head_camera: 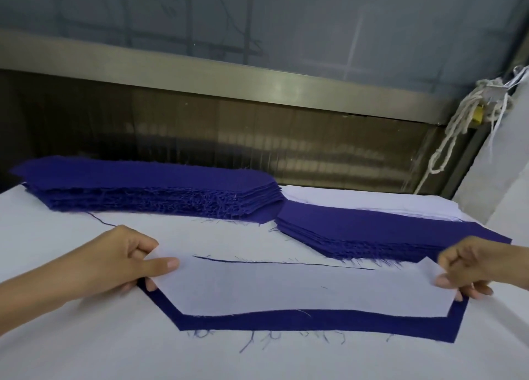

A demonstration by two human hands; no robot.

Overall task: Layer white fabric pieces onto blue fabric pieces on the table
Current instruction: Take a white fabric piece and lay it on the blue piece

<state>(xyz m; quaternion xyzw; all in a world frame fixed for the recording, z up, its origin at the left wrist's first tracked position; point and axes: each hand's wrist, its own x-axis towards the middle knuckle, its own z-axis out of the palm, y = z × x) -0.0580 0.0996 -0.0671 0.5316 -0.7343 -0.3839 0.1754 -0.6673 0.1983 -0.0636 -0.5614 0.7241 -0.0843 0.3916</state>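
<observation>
The white fabric piece (300,289) is hiding most of the blue fabric piece (315,324) beneath it, leaving only a border along the near and side edges showing. Both forearms are running out of frame at the sides. The right hand (472,265) is covering that end of the white piece. The bench (86,351) is running past the bottom edge.

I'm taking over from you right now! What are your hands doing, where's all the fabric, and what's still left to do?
Left hand: pinching the white piece's left end.
Right hand: pinching its right end.
The white piece lies over a blue piece, with a blue border showing along the near edge.
Done: this pair is nearly layered.
Left: square it up and let go, then work through the tall blue stack and the smaller blue stack behind.
</observation>
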